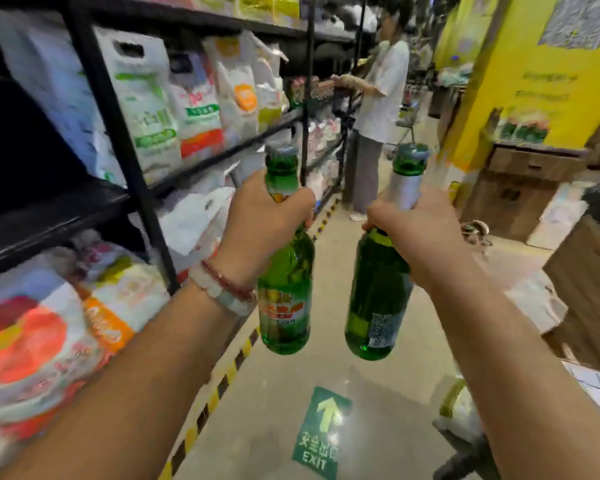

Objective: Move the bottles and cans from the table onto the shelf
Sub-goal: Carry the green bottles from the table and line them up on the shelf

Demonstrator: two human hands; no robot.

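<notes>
Gripping two green bottles [284,289], hands [267,216] hover over open aisle [274,410].

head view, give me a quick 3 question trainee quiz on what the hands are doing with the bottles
1. True or false: each hand grips a green bottle by its neck.
2. Which bottle has silver foil on its neck? A) left bottle B) right bottle
3. Fill in: the floor sign reads ____.

Key
1. True: the left hand holds the left bottle and the right hand holds the right bottle.
2. B
3. EXIT, on the floor sign.
</notes>
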